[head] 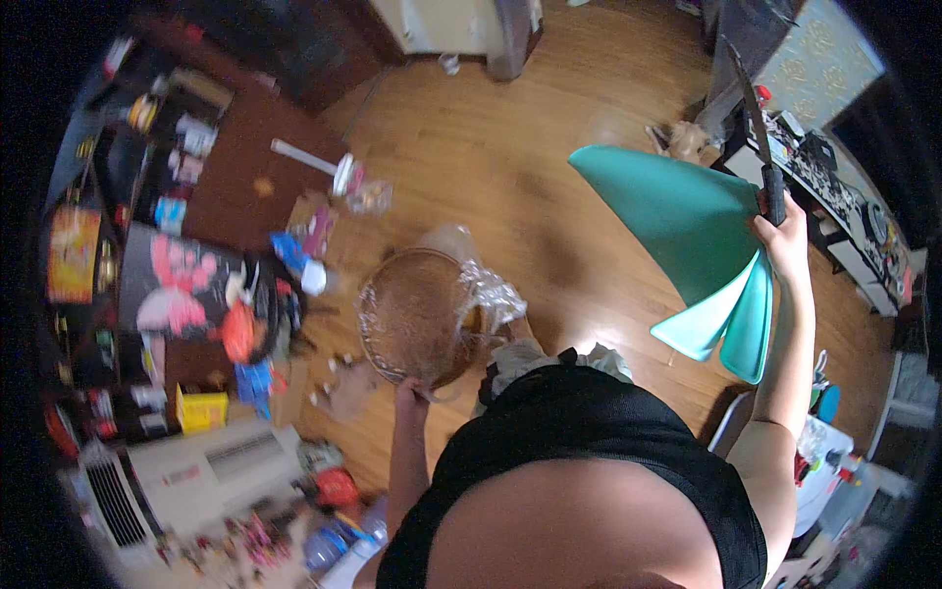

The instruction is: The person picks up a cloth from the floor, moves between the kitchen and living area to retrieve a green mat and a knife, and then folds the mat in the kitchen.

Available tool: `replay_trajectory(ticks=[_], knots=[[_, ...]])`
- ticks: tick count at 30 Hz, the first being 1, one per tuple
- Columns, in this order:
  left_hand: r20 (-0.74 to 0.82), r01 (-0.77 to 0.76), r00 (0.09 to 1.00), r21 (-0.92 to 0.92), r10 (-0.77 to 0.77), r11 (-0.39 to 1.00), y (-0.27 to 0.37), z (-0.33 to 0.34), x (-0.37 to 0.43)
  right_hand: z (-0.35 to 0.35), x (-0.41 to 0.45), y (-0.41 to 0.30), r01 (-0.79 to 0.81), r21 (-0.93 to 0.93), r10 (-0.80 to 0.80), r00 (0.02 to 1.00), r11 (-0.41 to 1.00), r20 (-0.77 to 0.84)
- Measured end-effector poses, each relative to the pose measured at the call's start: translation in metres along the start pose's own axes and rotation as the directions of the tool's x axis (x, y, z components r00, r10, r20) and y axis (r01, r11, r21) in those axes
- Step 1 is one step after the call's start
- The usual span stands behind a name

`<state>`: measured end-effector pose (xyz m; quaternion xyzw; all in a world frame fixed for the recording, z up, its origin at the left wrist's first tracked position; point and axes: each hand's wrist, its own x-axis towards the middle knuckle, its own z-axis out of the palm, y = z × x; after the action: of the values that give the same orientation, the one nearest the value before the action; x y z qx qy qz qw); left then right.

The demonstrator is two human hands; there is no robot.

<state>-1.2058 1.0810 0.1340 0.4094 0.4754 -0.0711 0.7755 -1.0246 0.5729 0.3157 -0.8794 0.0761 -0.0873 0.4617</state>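
Note:
My left hand (pixel 413 396) grips the near rim of a round brown bin (pixel 421 252). A clear plastic bag (pixel 494 296) bunches over the bin's right side; blur hides what is inside. Out to the right, my right hand (pixel 789 239) is closed around a black-handled knife (pixel 756 118) with its long blade pointing up and away. The same hand pinches a flexible teal mat (pixel 677 221), which hangs folded from the fingers, with two rounded flaps at its lower end.
A light brown animal, apparently a small dog (pixel 688 141), is on the wood floor (pixel 589 96) beyond the mat. At right stands a cluttered low cabinet (pixel 824 202). A dark red table (pixel 243 169) and a white boxy appliance (pixel 213 471) line the left, with scattered packaging nearby.

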Motion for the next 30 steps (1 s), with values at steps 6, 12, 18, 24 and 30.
replay_trajectory(ticks=[6, 12, 18, 24, 30], knots=[[0.221, 0.012, 0.974, 0.147, -0.044, 0.989, 0.083, 0.150, 0.130, 0.012, 0.099, 0.007, -0.024, -0.082, 0.014, 0.993, 0.996, -0.121], [0.312, 0.088, 0.932, 0.294, -0.183, 0.952, 0.125, 0.285, 0.255, 0.031, 0.198, 0.017, -0.039, -0.175, 0.019, 0.993, 0.984, -0.116], [0.424, 0.089, 0.885, 0.251, -0.192, 0.964, 0.141, 0.449, 0.312, 0.026, 0.324, 0.054, -0.200, -0.228, 0.191, 0.980, 0.953, -0.061], [0.369, 0.212, 0.882, 0.245, -0.293, 0.946, 0.146, 0.565, 0.360, 0.023, 0.454, 0.097, -0.178, -0.161, 0.165, 0.982, 0.971, -0.093], [0.280, 0.207, 0.910, 0.337, -0.307, 0.919, 0.162, 0.719, 0.424, 0.000, 0.587, 0.121, -0.188, -0.189, 0.176, 0.981, 0.964, -0.080]])
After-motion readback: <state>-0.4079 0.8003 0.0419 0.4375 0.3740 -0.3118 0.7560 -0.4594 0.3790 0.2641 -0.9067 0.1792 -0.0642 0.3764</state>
